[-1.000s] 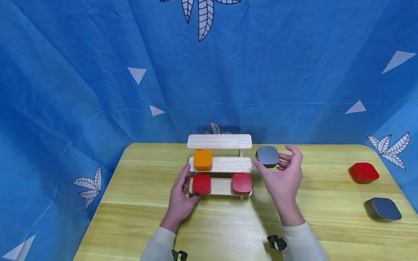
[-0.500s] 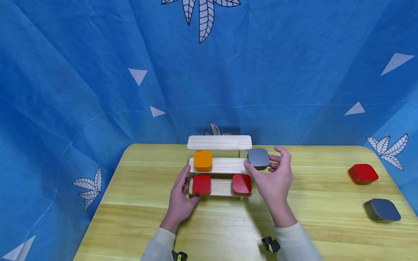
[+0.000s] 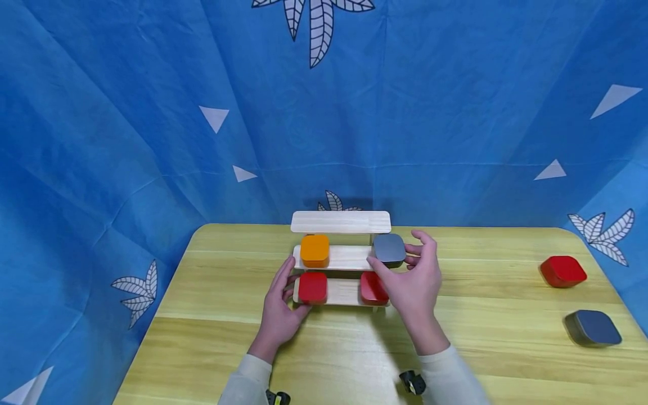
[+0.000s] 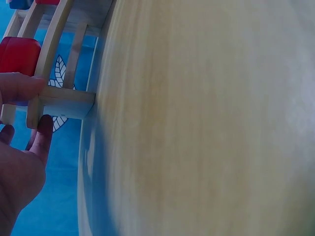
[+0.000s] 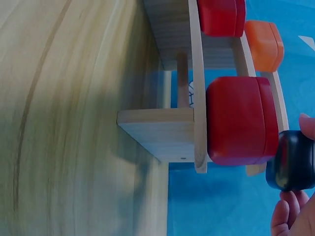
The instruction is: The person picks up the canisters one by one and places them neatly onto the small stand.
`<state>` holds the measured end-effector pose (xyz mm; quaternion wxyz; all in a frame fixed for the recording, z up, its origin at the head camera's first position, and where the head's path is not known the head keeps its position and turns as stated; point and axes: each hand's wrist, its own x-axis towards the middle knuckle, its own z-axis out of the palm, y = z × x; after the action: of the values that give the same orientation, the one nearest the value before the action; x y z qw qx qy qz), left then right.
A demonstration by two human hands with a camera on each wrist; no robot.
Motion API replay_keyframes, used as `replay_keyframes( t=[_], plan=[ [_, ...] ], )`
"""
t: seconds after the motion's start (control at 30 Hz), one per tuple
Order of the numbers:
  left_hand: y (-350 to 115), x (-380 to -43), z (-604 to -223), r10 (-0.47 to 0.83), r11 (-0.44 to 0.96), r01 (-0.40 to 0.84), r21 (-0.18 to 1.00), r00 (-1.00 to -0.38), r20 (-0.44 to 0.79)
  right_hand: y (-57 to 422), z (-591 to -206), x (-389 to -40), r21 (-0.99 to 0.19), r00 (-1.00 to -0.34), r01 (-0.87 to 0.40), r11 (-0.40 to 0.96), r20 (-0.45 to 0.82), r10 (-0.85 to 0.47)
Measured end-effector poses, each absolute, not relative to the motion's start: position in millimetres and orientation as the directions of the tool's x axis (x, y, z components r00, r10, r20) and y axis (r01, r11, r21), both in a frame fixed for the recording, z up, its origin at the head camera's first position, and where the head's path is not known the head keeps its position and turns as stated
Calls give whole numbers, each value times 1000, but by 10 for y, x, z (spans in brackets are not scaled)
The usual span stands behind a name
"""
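A three-tier wooden shelf rack [image 3: 349, 257] stands at the table's back edge. My left hand [image 3: 280, 315] grips the left end of its lowest tier, thumb in front and fingers behind; the left wrist view shows the thumb and a finger around the board's end [image 4: 34, 110]. My right hand [image 3: 416, 284] holds a dark grey rounded-square box [image 3: 389, 248] between thumb and fingers at the middle tier's right end. Whether the box touches the board is unclear. An orange box [image 3: 315, 251] sits at that tier's left. Red boxes, left [image 3: 313, 287] and right [image 3: 372, 288], occupy the lowest tier.
On the table [image 3: 486, 349] to the right lie another red box [image 3: 563, 271] and another dark grey box [image 3: 592, 328]. A blue patterned curtain [image 3: 430, 112] hangs right behind the rack. The top tier [image 3: 340, 221] is bare wood.
My right hand has carried the dark grey box leftward, from beside the rack to the middle tier's right end. The left hand has stayed on the rack.
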<state>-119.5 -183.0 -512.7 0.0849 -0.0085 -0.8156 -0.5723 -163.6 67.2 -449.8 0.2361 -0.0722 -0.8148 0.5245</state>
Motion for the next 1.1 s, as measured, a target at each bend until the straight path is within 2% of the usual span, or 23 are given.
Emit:
replay_keyframes(
  t=[0.77,1.1],
  plan=[
    [-1862,-1185,-5150,-57,365,164,916,-978,198,537,-4546,-1643,-854,-883,-125,505,327,335],
    [-1865,-1190,-5148,-50,363,172,916,-978,203,524,-4556,-1663,-844,-877,-166,511,363,314]
  ],
)
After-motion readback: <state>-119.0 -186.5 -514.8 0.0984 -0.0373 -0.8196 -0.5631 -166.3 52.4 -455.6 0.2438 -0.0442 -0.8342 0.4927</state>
